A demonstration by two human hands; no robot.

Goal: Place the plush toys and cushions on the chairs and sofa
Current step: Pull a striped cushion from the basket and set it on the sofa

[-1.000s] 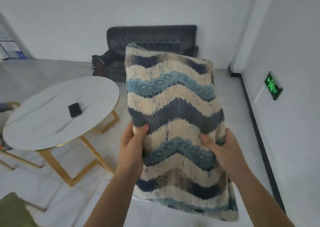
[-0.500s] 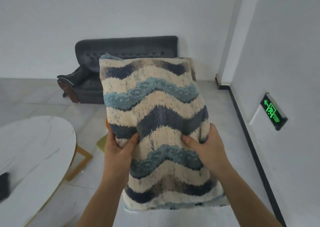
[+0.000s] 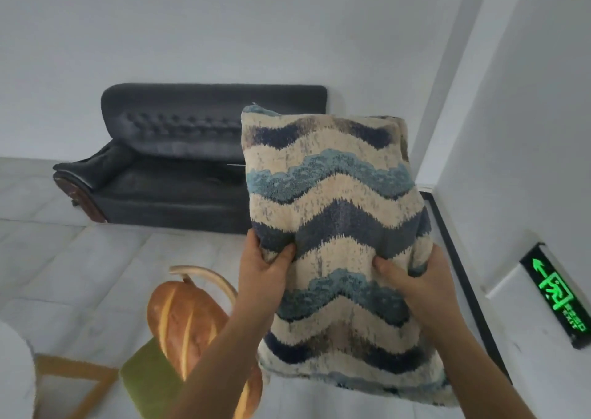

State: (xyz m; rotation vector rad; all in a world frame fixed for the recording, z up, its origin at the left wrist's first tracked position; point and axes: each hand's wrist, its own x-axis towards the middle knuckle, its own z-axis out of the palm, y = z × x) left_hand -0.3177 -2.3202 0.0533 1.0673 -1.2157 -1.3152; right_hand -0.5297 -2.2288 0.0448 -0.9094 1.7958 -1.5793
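Both hands, left [image 3: 267,270] and right [image 3: 415,282], grip the cushion [image 3: 335,227] upright before me, clear of the sofa [image 3: 166,175] ahead. I judge this the carry; next, lower it onto the seat.

A sparse office-like lounge: black tufted sofa [image 3: 179,175], white walls, glowing green exit sign [image 3: 558,294], tiled floor [image 3: 80,258].
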